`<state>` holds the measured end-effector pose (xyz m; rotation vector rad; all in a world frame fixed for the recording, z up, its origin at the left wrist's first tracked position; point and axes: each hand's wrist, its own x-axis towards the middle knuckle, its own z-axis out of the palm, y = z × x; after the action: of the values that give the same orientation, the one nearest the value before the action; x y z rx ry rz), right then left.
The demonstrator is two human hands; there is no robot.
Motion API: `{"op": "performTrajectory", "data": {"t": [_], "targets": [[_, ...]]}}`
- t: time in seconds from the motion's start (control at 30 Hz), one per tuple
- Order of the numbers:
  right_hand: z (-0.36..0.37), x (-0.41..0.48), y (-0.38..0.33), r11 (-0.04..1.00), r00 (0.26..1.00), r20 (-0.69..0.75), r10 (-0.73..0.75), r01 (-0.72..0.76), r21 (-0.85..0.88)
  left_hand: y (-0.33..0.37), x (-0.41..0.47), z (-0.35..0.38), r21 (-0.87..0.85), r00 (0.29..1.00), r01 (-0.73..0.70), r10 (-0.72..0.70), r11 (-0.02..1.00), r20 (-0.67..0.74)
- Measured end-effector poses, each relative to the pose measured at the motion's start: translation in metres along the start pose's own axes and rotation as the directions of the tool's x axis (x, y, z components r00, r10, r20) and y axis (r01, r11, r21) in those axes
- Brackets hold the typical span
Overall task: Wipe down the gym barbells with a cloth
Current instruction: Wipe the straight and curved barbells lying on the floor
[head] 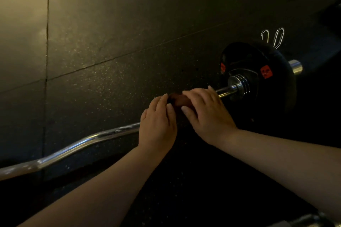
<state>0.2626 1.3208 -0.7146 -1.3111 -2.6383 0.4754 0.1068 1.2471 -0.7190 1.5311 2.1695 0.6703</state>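
A: Item one, the barbell (77,145). Location?

B: On the dark rubber floor (110,46), running from lower left to upper right. Chrome shaft with a bent, wavy grip section. A black weight plate (262,79) with orange labels sits on the right end, and a short chrome stub pokes out past it. The left end is out of frame.

A: Item two, the cloth (178,100).

B: Small, dark reddish, bunched around the shaft just left of the chrome collar. Only a scrap of it shows between the fingers.

A: Hands?

B: The left hand (158,125) and right hand (206,116) are side by side on the shaft, both curled over the cloth and pressing it to the metal. The fingers wrap down over the bar, not flat.

A: Progress?

B: My judgement: mid-task. The wiping is at the stretch beside the plate. The long bent section to the left shines, but in this dim light I cannot tell whether it is already cleaned. The stub end and the plate look untouched by the cloth right now. Any other barbells are still to do.

A: Anything else nearby?

B: Two metal clips (273,37) lie on the floor behind the plate. A metal object at the bottom right edge is too cropped to name.
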Motion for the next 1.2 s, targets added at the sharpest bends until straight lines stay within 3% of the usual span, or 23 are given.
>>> {"op": "performTrajectory", "data": {"t": [0.07,0.2,0.23,0.3,0.37,0.43,0.53,0.73,0.8,0.9,1.07,1.2], "targets": [[0.004,-0.008,-0.014,0.998,0.999,0.013,0.04,-0.041,0.056,0.003,-0.003,0.002,-0.042,0.999,0.007,-0.009,0.999,-0.044],[-0.004,-0.006,-0.018,0.971,0.992,0.1,-0.071,0.046,0.237,0.017,-0.012,0.009,-0.142,0.999,0.021,-0.026,0.99,-0.028],[-0.007,-0.002,-0.009,0.959,0.997,0.055,-0.047,0.03,0.281,0.023,-0.012,0.013,-0.124,0.999,0.037,-0.038,0.992,-0.005],[-0.009,0.007,0.013,0.935,0.987,-0.058,0.15,-0.123,0.333,0.034,-0.007,0.026,-0.017,0.996,0.076,-0.075,0.997,0.046],[-0.006,0.013,0.027,0.937,0.959,-0.063,0.277,-0.255,0.24,0.043,0.0,0.035,0.067,0.994,0.098,-0.101,0.993,0.05],[0.001,0.015,0.029,0.97,0.974,-0.065,0.217,-0.207,0.124,0.042,0.005,0.036,0.137,0.999,0.027,-0.029,0.99,0.017],[0.003,0.013,0.028,0.977,0.977,-0.102,0.185,-0.172,0.122,0.017,-0.001,0.022,0.246,0.995,-0.105,0.101,0.964,0.028],[0.01,0.011,0.031,0.991,0.98,-0.155,0.122,-0.113,0.068,-0.002,-0.016,0.014,0.104,0.992,0.1,-0.092,0.99,-0.081],[0.013,0.012,0.03,0.992,0.976,-0.183,0.119,-0.112,0.051,0.017,-0.004,0.02,0.069,0.994,0.068,-0.061,0.995,-0.093],[0.012,0.012,0.028,0.993,0.976,-0.181,0.118,-0.11,0.051,0.039,0.009,0.026,0.115,0.998,-0.062,0.063,0.991,-0.001],[0.009,0.009,0.032,0.996,0.98,-0.18,0.089,-0.085,0.031,0.012,-0.021,0.034,0.242,0.979,-0.201,0.202,0.949,0.021],[0.011,0.008,0.031,0.996,0.975,-0.204,0.087,-0.083,0.029,0.003,-0.036,0.043,0.269,0.984,-0.17,0.176,0.948,0.002]]}}
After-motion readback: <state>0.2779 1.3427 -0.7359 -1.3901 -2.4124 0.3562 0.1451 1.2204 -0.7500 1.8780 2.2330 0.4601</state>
